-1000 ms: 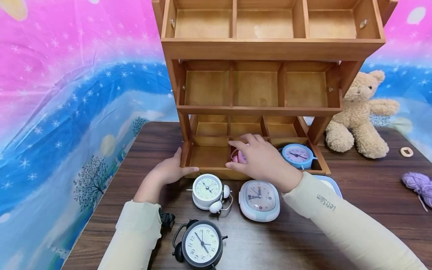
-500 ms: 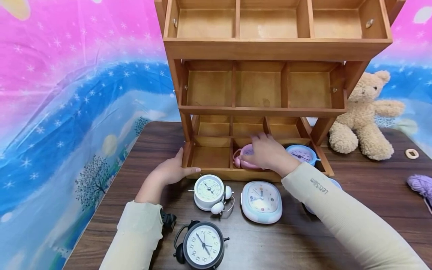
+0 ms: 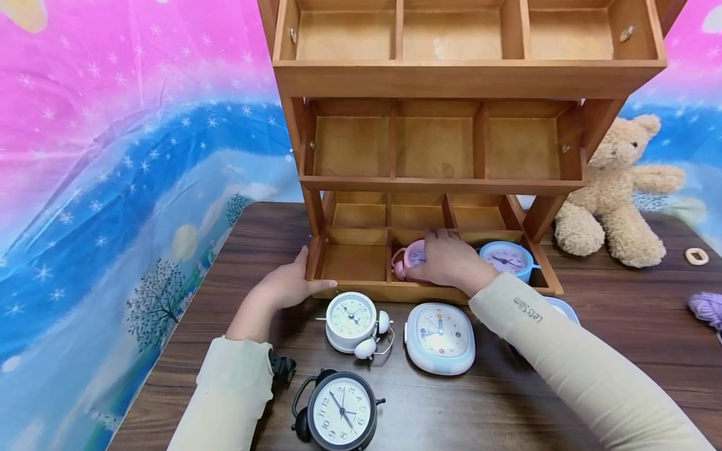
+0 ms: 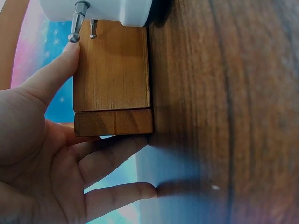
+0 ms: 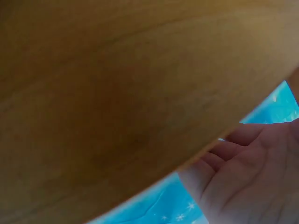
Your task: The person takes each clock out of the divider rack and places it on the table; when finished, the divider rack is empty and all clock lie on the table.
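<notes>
A pink alarm clock (image 3: 414, 255) lies face up in the bottom row's middle compartment of the wooden shelf (image 3: 442, 186). My right hand (image 3: 454, 263) grips it from the right, covering part of its face; in the right wrist view a board hides those fingertips. At the shelf's lower left corner, my left hand (image 3: 282, 285) lays its thumb on the front board and rests straight fingers along the side. The left wrist view shows that hand (image 4: 51, 140) spread against the wood. A blue alarm clock (image 3: 507, 258) lies in the right compartment.
Before the shelf lie a white twin-bell clock (image 3: 351, 319), a pale blue-white clock (image 3: 440, 338) and a black twin-bell clock (image 3: 342, 410). Another blue-rimmed object (image 3: 564, 307) is partly behind my right sleeve. A teddy bear (image 3: 609, 194) and purple yarn (image 3: 707, 310) are on the right.
My right hand has shifted from over the pink clock's bells to its right side, uncovering the bells and part of the face. My left hand stays at the corner.
</notes>
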### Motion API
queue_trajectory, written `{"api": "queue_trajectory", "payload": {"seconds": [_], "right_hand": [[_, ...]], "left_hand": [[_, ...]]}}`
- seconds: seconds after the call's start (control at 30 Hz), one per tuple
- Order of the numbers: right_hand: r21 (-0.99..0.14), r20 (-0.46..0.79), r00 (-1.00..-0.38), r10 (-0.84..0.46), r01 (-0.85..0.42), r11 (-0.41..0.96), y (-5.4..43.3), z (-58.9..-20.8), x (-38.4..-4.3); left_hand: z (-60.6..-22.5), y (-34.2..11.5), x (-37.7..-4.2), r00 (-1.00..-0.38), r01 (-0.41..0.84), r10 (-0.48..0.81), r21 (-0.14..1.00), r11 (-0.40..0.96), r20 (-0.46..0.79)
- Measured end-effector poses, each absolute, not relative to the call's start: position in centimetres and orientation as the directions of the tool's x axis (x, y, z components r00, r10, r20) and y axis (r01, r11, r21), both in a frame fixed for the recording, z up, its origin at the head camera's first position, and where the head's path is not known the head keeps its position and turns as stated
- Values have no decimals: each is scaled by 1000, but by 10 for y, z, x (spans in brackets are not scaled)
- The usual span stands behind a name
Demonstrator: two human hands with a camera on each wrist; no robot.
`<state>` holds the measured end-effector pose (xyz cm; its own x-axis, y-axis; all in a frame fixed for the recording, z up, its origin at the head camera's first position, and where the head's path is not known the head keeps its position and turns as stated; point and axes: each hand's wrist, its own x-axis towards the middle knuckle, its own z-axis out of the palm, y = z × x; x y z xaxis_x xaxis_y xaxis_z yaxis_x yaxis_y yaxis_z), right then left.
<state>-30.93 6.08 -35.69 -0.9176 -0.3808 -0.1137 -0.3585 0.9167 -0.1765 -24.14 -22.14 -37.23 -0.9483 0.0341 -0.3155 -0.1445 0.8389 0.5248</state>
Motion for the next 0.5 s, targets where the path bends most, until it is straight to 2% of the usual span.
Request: {"api": "queue_trajectory", "payload": {"seconds": [0.5], "right_hand": [[-162, -73, -918, -389, -374, 913, 60, -360, -311]], "left_hand": [[-372, -222, -241, -947, -151, 31, 529, 835, -319]]}}
